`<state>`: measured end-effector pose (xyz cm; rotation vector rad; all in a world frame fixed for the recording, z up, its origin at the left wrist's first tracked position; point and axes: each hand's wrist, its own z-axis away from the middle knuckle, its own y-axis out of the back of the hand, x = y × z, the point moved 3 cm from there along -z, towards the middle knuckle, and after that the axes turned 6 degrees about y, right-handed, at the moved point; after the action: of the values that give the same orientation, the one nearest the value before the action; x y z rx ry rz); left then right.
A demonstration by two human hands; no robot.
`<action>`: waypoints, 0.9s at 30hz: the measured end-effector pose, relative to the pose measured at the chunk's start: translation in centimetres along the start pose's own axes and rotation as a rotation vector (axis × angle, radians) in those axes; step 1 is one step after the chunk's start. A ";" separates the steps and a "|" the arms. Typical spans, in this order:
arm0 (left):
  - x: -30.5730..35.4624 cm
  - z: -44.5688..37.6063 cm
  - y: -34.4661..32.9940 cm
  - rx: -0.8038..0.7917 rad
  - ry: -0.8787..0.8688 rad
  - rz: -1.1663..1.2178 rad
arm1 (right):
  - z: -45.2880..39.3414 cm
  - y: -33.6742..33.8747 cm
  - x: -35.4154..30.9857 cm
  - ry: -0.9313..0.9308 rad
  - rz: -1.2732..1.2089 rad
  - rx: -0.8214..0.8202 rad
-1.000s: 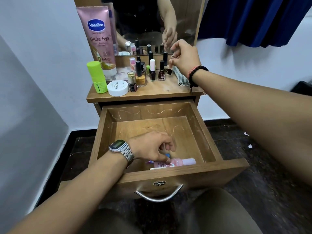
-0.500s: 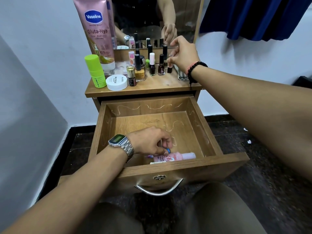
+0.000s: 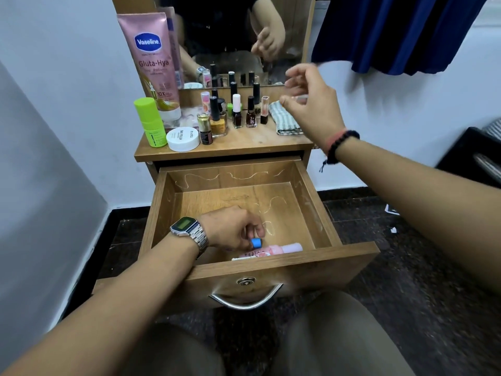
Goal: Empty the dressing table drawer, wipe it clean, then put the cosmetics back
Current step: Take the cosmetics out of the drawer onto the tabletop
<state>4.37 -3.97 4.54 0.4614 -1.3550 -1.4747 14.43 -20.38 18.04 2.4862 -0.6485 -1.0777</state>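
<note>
Left hand [image 3: 233, 229] pinching small blue-capped item [image 3: 256, 242] at open wooden drawer's [image 3: 311, 185] front edge, beside pink tube [image 3: 273, 249]; right hand [image 3: 311, 109] above tabletop, fingers loosely apart, blurred.

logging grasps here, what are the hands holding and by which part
Left hand pinches a small blue-capped item just behind its cap, inside the wooden drawer. Right hand holds nothing.

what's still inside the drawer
A pink bottle lies at the front of the drawer; the left hand pinches a blue-capped item. The front wall and hand hide anything else.
</note>
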 end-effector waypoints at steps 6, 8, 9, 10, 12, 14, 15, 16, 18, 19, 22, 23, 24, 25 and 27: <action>0.4 0.6 2.3 0.412 -0.067 0.066 | 6.9 -1.0 -0.2 -0.058 -0.064 -0.362; 0.6 0.9 2.9 0.543 -0.105 0.062 | 8.7 -2.4 0.5 -0.207 -0.173 -0.556; 0.8 1.2 3.2 0.595 -0.112 0.060 | 9.4 -3.0 0.6 -0.256 -0.189 -0.632; 0.8 1.3 3.4 0.642 -0.111 0.070 | 10.0 -3.6 0.7 -0.284 -0.200 -0.685; 1.0 1.7 3.8 0.731 -0.119 0.131 | 10.8 -4.6 0.3 -0.298 -0.253 -0.716; 1.1 2.0 4.2 0.799 -0.130 0.172 | 11.0 -5.1 0.0 -0.308 -0.328 -0.709; 1.3 2.1 4.3 0.819 -0.133 0.182 | 11.0 -5.1 -0.3 -0.316 -0.355 -0.704; 1.3 2.3 4.4 0.837 -0.135 0.192 | 11.0 -5.1 -0.5 -0.314 -0.374 -0.694; 1.2 2.5 4.6 0.868 -0.129 0.213 | 11.1 -5.1 -0.5 -0.302 -0.391 -0.671; 1.2 2.6 4.6 0.882 -0.120 0.222 | 11.1 -5.0 -0.5 -0.297 -0.387 -0.666; 0.8 2.6 4.7 0.931 -0.075 0.263 | 10.7 -4.6 0.2 -0.307 -0.365 -0.647; 0.7 2.5 4.8 0.952 -0.056 0.280 | 10.5 -4.2 0.3 -0.310 -0.372 -0.634; 0.5 2.5 4.9 0.973 -0.035 0.297 | 10.2 -3.9 0.4 -0.319 -0.390 -0.615; 0.4 2.4 4.9 0.989 -0.012 0.313 | 9.9 -3.6 0.6 -0.338 -0.410 -0.591; 0.1 2.3 5.0 1.002 0.023 0.327 | 9.1 -3.0 1.0 -0.382 -0.441 -0.534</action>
<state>4.50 -2.01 9.67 0.8184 -1.9861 -0.4399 9.04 -19.62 10.08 2.0045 0.1168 -1.6519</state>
